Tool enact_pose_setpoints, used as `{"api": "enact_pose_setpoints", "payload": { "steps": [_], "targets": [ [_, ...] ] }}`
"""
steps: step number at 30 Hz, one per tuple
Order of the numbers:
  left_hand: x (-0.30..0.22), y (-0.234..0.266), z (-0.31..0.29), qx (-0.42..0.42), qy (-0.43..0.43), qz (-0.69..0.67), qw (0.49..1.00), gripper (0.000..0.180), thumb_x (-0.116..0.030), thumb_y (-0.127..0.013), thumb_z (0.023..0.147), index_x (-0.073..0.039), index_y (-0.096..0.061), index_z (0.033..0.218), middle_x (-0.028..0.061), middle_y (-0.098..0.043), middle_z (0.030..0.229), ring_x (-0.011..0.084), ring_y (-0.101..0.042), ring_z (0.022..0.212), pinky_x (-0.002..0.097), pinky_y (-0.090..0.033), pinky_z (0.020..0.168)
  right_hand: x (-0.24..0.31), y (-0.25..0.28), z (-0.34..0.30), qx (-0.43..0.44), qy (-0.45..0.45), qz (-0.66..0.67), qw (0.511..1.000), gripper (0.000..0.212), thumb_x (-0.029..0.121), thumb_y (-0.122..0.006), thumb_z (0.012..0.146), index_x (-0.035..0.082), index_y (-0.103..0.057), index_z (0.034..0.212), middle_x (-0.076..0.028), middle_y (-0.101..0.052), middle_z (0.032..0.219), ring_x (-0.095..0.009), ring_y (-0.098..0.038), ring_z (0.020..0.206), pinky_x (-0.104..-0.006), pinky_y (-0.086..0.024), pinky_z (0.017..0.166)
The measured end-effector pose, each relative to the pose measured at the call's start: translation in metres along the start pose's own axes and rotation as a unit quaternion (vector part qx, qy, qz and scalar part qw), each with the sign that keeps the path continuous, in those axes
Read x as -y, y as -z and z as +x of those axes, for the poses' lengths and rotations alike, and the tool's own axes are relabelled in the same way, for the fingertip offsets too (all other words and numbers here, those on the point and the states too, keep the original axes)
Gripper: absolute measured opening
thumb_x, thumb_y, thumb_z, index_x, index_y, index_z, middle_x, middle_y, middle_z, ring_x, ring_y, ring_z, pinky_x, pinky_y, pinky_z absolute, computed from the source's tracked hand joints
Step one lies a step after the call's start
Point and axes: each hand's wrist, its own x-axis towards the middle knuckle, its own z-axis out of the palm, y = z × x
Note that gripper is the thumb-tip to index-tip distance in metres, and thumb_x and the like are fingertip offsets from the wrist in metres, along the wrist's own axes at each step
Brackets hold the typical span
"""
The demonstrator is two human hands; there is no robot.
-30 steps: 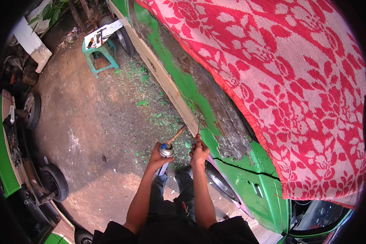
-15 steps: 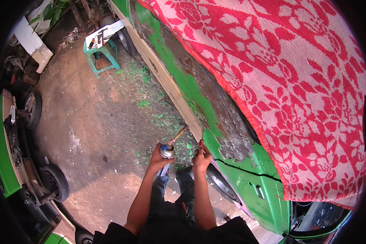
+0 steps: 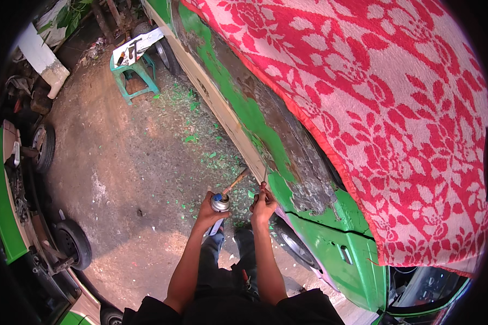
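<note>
gas torch (image 3: pixel 220 205) sits in left fingers (image 3: pixel 223 215), thin tool (image 3: pixel 265 175) in right fingers (image 3: pixel 263 194).

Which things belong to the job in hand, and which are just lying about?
Job:
gas torch in left hand
thin tool in right hand
peeling green car

Apparently lying about:
hammer
teal stool
green flakes on the ground

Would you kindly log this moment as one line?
left hand: holding torch canister; right hand: holding thin tool; green car: paint partly missing
</note>
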Motion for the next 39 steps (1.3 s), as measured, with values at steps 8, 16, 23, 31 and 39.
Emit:
{"api": "enact_pose_setpoints", "payload": {
  "steps": [8,16,23,31,39],
  "targets": [
    [0.002,0.006,-0.006,-0.001,0.014,0.006,1.000,0.065,-0.003,-0.089,0.056,-0.008,-0.044,0.103,0.0020,-0.058,0.096,0.0118,-0.057,0.090,0.0291,-0.048,0.080,-0.003,0.017,-0.005,0.018,-0.005,-0.010,1.000,0.026,0.024,-0.059,0.098,-0.001,-0.063,0.104,0.005,-0.046,0.056,-0.003,-0.033,0.038,-0.0229,-0.023,0.034],
    [-0.002,0.000,-0.005,0.008,0.012,0.009,1.000,0.065,-0.001,-0.088,0.056,-0.008,-0.044,0.103,0.0015,-0.057,0.095,0.0111,-0.057,0.091,0.0277,-0.048,0.080,-0.001,0.027,-0.002,0.012,-0.002,-0.030,0.999,0.027,0.025,-0.060,0.097,0.000,-0.064,0.106,0.005,-0.045,0.056,-0.003,-0.034,0.040,-0.0239,-0.024,0.035],
    [-0.004,-0.001,-0.003,0.005,0.022,0.011,1.000,0.062,0.002,-0.087,0.056,-0.008,-0.044,0.101,0.0013,-0.057,0.095,0.0106,-0.057,0.090,0.0279,-0.048,0.079,0.000,0.013,0.001,0.012,-0.030,0.005,0.999,0.024,0.024,-0.060,0.097,0.004,-0.066,0.110,0.004,-0.047,0.060,-0.003,-0.033,0.042,-0.0224,-0.023,0.036],
    [0.004,0.004,-0.001,0.004,0.029,-0.014,0.999,0.062,0.001,-0.087,0.057,-0.008,-0.045,0.102,0.0015,-0.059,0.095,0.0107,-0.058,0.090,0.0287,-0.049,0.079,-0.011,0.005,0.004,-0.005,-0.022,0.003,1.000,0.022,0.021,-0.058,0.098,0.006,-0.066,0.111,0.004,-0.048,0.062,-0.002,-0.033,0.042,-0.0209,-0.022,0.035],
    [0.000,0.003,-0.003,-0.001,0.028,-0.010,1.000,0.064,-0.003,-0.088,0.056,-0.007,-0.045,0.104,0.0018,-0.059,0.094,0.0108,-0.058,0.090,0.0292,-0.049,0.078,-0.014,0.005,0.014,0.012,-0.015,0.006,1.000,0.026,0.023,-0.060,0.097,-0.002,-0.062,0.106,0.004,-0.047,0.058,-0.004,-0.035,0.038,-0.0231,-0.025,0.034]
  ]
}}
